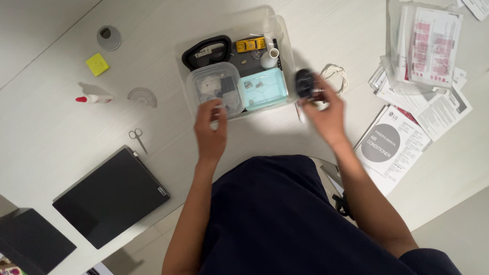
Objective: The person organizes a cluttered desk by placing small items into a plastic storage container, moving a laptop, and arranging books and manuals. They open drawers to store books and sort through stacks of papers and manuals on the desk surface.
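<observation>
hands over a white table (316, 21), seen from the head camera: right hand (326, 114) pinches a small dark round object (305, 83) beside the clear tray (288, 49), likely light, rigid, best gripped at its rim; left hand (210, 128), fingers curled, touches a clear lidded container (214, 88) at the tray's near edge.

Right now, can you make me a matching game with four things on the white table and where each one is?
Things:
1. small yellow square block
2. small metal scissors
3. closed dark laptop
4. round black object

Places:
A. in the right hand
B. near the table's left front edge
C. far left, beside a grey round lid
D. just beyond the laptop

Pairs: 1-C, 2-D, 3-B, 4-A
</observation>
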